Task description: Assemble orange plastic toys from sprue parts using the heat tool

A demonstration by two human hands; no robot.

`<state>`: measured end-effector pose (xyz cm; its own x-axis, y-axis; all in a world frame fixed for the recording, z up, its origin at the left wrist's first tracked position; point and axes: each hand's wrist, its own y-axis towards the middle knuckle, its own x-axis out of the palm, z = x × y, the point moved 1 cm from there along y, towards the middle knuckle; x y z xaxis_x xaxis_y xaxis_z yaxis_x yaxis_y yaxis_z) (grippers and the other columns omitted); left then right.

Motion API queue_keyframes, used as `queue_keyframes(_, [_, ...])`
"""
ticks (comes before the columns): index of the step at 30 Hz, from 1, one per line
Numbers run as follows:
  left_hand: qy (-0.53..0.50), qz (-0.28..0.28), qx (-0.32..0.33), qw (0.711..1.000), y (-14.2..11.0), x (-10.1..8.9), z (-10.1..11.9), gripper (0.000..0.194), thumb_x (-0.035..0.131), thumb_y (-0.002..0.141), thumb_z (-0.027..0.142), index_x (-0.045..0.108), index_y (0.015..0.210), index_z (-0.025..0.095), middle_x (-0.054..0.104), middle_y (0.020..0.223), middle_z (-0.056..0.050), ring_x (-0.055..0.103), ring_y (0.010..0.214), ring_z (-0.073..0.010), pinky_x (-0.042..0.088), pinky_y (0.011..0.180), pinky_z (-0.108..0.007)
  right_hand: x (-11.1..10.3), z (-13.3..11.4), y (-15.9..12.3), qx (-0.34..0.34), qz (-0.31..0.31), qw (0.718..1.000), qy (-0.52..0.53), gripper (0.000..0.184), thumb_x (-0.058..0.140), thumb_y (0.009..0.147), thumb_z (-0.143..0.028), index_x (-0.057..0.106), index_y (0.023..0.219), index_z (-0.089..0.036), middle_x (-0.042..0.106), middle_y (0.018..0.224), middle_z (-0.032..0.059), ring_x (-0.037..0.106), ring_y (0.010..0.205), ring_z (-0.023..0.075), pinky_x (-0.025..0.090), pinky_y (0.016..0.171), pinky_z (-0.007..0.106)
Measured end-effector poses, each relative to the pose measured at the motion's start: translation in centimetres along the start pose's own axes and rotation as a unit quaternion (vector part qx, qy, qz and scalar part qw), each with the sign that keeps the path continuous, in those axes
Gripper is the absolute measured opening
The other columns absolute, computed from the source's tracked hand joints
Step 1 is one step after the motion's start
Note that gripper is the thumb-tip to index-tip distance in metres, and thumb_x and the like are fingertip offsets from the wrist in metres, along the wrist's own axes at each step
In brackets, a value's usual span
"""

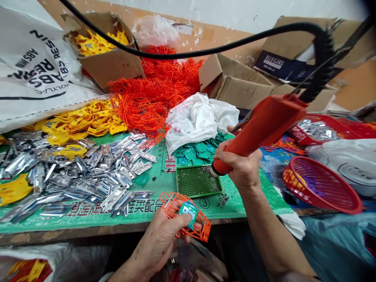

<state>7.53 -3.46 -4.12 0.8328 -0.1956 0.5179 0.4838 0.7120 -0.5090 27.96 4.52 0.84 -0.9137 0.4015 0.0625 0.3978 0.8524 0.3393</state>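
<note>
My left hand [164,239] is closed around an orange plastic frame [188,217] with a small teal square part [189,211] fitted in it, held just below the table's front edge. My right hand [239,166] grips an orange electric screwdriver [264,127] that hangs from a black coiled cable [321,58]. Its tip points down at a green perforated tray [198,181] with tiny screws scattered on it.
On the green mat [164,178] lie a heap of silver metal pieces [79,172], yellow parts [85,119], tangled orange frames [155,94], teal squares [196,150] and a white bag [199,117]. Red baskets [323,184] sit right; cardboard boxes [108,62] stand behind.
</note>
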Motion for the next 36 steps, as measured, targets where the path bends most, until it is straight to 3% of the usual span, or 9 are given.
queue_keyframes(4, [-0.004,0.013,0.006,1.0,0.0,0.1,-0.3,0.02,0.074,0.075,0.028,0.063,0.089,0.018,0.071,0.077,-0.002,0.067,0.066,-0.0145,0.044,0.046,-0.017,0.3,-2.7,-0.5,-0.006,-0.011,0.997,0.074,0.012,0.073,0.062,-0.012,0.065,0.063,-0.021,0.061,0.062,-0.0024,0.056,0.055,0.0158,0.048,0.056,0.035])
queue_keyframes(7, [0.0,0.018,0.02,1.0,0.1,0.3,-0.4,0.02,0.075,0.072,0.027,0.065,0.086,0.017,0.069,0.075,-0.001,0.067,0.066,-0.0153,0.045,0.045,-0.018,0.8,-5.1,-1.9,0.007,-0.05,0.986,0.158,0.026,0.072,0.065,-0.01,0.069,0.084,-0.027,0.063,0.065,-0.0031,0.057,0.058,0.0166,0.05,0.06,0.036])
queue_keyframes(10, [0.018,0.025,0.023,0.999,0.2,0.4,-0.5,0.015,0.072,0.072,0.023,0.066,0.085,0.016,0.07,0.076,-0.002,0.066,0.066,-0.0149,0.045,0.044,-0.017,1.0,-6.3,-3.7,0.029,-0.098,0.972,0.21,0.044,0.079,0.069,-0.018,0.065,0.107,-0.035,0.063,0.069,-0.004,0.059,0.059,0.0169,0.054,0.062,0.037])
queue_keyframes(15, [-0.001,-0.001,0.016,1.0,0.2,0.3,-0.5,0.02,0.07,0.071,0.022,0.066,0.089,0.016,0.067,0.075,-0.001,0.057,0.057,-0.0102,0.045,0.045,-0.017,1.5,-6.4,-5.6,0.037,-0.162,0.958,0.234,0.047,0.084,0.07,-0.026,0.061,0.108,-0.04,0.063,0.067,-0.0063,0.058,0.053,0.0166,0.054,0.057,0.036])
queue_keyframes(22, [0.009,0.016,0.017,1.0,0.0,0.4,-0.3,0.021,0.069,0.067,0.023,0.066,0.086,0.016,0.062,0.07,0.001,0.055,0.056,-0.0108,0.044,0.044,-0.017,2.9,-6.8,-6.3,0.064,-0.157,0.962,0.213,0.052,0.085,0.07,-0.027,0.058,0.111,-0.041,0.064,0.068,-0.0073,0.061,0.057,0.0173,0.054,0.06,0.036])
queue_keyframes(28, [0.014,0.02,0.004,1.0,0.2,0.3,-0.7,0.017,0.066,0.067,0.02,0.064,0.083,0.017,0.063,0.068,0.001,0.052,0.052,-0.0096,0.044,0.044,-0.018,2.9,-6.9,-6.9,0.077,-0.164,0.965,0.192,0.055,0.084,0.068,-0.016,0.058,0.109,-0.042,0.063,0.071,-0.0077,0.061,0.06,0.0184,0.054,0.061,0.037])
queue_keyframes(32, [0.017,0.025,0.002,1.0,0.2,0.4,-0.7,0.012,0.062,0.066,0.016,0.063,0.078,0.018,0.061,0.064,0.003,0.05,0.049,-0.0081,0.042,0.043,-0.017,3.1,-6.9,-7.0,0.079,-0.153,0.964,0.201,0.039,0.079,0.077,-0.032,0.059,0.11,-0.037,0.062,0.068,-0.0048,0.06,0.057,0.018,0.054,0.059,0.037])
queue_keyframes(36, [0.017,0.023,0.016,0.999,0.1,0.6,-0.5,0.012,0.062,0.066,0.017,0.064,0.077,0.018,0.061,0.063,0.003,0.051,0.049,-0.0084,0.042,0.043,-0.017,3.3,-6.8,-7.0,0.059,-0.148,0.967,0.199,0.048,0.081,0.076,-0.034,0.056,0.116,-0.039,0.062,0.067,-0.0056,0.059,0.055,0.0162,0.052,0.056,0.034])
